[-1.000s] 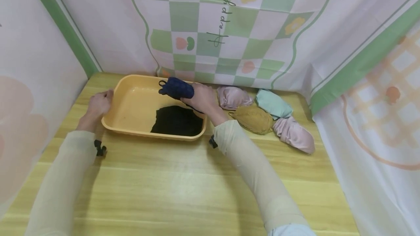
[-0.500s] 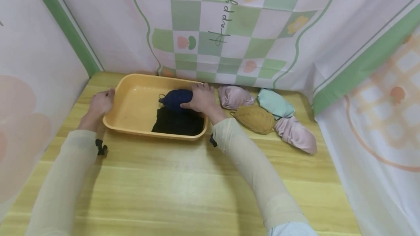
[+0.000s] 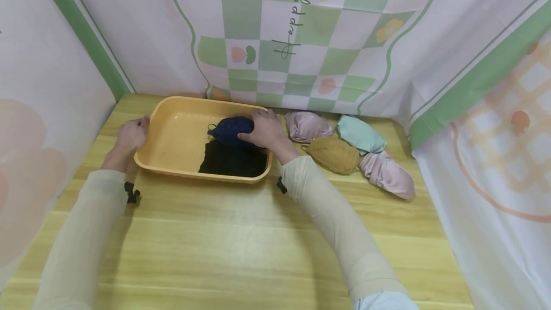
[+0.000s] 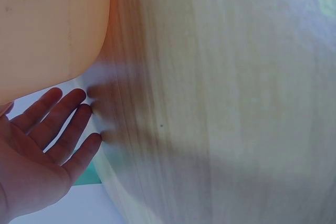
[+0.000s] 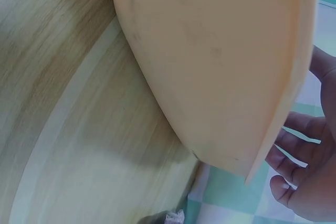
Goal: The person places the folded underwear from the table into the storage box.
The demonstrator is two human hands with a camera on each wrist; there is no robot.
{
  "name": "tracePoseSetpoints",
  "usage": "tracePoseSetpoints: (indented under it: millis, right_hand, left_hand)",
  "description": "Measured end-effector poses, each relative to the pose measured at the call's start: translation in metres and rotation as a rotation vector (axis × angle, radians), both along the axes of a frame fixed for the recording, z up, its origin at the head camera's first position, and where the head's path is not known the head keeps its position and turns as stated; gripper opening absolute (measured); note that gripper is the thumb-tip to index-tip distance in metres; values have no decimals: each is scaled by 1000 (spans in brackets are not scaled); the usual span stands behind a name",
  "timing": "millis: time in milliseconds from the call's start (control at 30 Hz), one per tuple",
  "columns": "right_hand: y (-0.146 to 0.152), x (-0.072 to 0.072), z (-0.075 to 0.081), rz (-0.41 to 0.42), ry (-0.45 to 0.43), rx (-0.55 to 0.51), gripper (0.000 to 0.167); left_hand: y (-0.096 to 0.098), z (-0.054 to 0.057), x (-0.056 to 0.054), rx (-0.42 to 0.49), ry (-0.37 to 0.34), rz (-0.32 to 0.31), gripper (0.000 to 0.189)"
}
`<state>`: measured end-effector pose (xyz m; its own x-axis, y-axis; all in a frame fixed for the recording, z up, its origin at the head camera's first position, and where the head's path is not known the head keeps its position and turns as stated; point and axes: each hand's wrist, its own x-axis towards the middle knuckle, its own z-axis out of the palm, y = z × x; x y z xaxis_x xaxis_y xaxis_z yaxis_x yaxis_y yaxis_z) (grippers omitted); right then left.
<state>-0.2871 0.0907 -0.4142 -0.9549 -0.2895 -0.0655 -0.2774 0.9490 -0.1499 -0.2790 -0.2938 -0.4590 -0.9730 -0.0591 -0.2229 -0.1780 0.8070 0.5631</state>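
Note:
A shallow yellow plastic tray (image 3: 174, 142) stands at the back left of the table. My left hand (image 3: 132, 135) is at its left rim; in the left wrist view the fingers (image 4: 76, 129) spread loosely outside the tray wall. In the tray's right half lie a folded navy bra (image 3: 230, 129) with a small strap loop and a flat piece of black cloth (image 3: 230, 159), which the bra partly overlaps. My right hand (image 3: 268, 130) reaches over the back right corner, thumb on the navy bra. Its other fingers (image 5: 296, 148) spread beyond the rim in the right wrist view.
Right of the tray lie several folded bras: a pink one (image 3: 306, 126), a mustard one (image 3: 331, 155), a mint one (image 3: 361, 134) and another pink one (image 3: 389, 175). A printed curtain (image 3: 241, 23) hangs right behind the wooden table (image 3: 241, 248).
My right hand has lowered the navy bra into the tray, laid it beside and partly over the black cloth, and loosened its fingers. The left hand has stayed at the rim.

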Motion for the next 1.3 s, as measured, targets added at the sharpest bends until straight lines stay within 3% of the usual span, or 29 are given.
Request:
tracePoseSetpoints:
  millis: [267, 1300]
  right_hand:
    - [7, 4, 5, 21, 34, -43, 74]
    - [30, 14, 13, -6, 29, -100, 78]
  left_hand:
    - [1, 2, 1, -22, 9, 4, 84]
    - [1, 2, 1, -12, -10, 0, 86]
